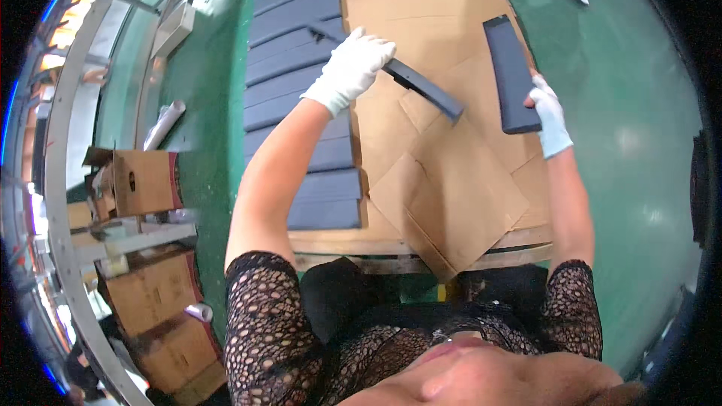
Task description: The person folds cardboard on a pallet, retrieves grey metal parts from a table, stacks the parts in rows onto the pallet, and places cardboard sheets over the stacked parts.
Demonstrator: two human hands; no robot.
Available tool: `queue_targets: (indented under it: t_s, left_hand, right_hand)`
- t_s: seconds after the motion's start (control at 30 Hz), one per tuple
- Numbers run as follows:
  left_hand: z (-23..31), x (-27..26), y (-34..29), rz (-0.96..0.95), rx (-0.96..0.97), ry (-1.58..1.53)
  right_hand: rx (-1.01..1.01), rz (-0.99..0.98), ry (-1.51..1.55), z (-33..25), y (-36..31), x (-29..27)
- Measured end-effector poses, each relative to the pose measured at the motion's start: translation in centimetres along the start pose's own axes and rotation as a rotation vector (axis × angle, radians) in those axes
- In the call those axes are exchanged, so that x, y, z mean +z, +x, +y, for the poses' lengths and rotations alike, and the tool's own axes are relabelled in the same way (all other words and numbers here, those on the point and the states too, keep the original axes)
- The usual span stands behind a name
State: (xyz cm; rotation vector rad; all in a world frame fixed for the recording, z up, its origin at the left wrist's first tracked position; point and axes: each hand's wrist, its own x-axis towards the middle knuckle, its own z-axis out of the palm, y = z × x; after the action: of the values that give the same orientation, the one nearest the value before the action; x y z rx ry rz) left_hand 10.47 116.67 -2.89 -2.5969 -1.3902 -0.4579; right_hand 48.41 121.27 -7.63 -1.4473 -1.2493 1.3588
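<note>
Below me, on a low pallet (421, 244) covered with sheets of brown cardboard (451, 195), I am handling long dark grey panels. My left hand (352, 68), in a white glove, is closed around one end of a narrow dark strip (423, 90) that slants down to the right, its far end hanging just over the cardboard. My right hand (549, 116), also gloved, grips the near corner of a wider dark panel (510, 71) that lies flat toward the right edge of the cardboard. Along the left side, a row of dark panels (301, 105) already lies side by side, edges touching, running away from me.

To do this well, I judge that the strip should be kept level as it moves, so its free end does not dig into the cardboard or scrape the panels beside it. The grip sits far toward one end, so the strip may swing; a hold nearer its middle would steady it. The wider panel I would slide flat, not lever up by its corner. Cardboard boxes (147, 180) stand on the green floor (203, 105) to my left, well apart from the work.
</note>
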Motion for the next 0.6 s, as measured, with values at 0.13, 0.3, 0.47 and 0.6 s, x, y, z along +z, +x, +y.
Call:
queue_targets:
  t_s: [0.13, 0.3, 0.47, 0.6]
  left_hand:
    - [-4.8, 7.3, 2.6, 0.229, 0.156, -0.02]
    - [-9.3, 14.4, 3.6, 0.124, 0.032, -0.063]
    - [-11.2, 18.1, 4.1, 0.237, 0.016, -0.11]
    - [-15.5, 19.7, 0.1, 0.18, -0.222, -0.218]
  right_hand:
    - [0.111, 0.091, -0.071, -0.4, -4.3, -3.3]
    - [0.151, 0.113, -0.012, -1.4, -11.5, -5.0]
    - [0.137, 0.131, -0.044, -3.1, -14.6, -4.8]
    - [0.055, 0.084, -0.1, -2.7, -12.5, -1.2]
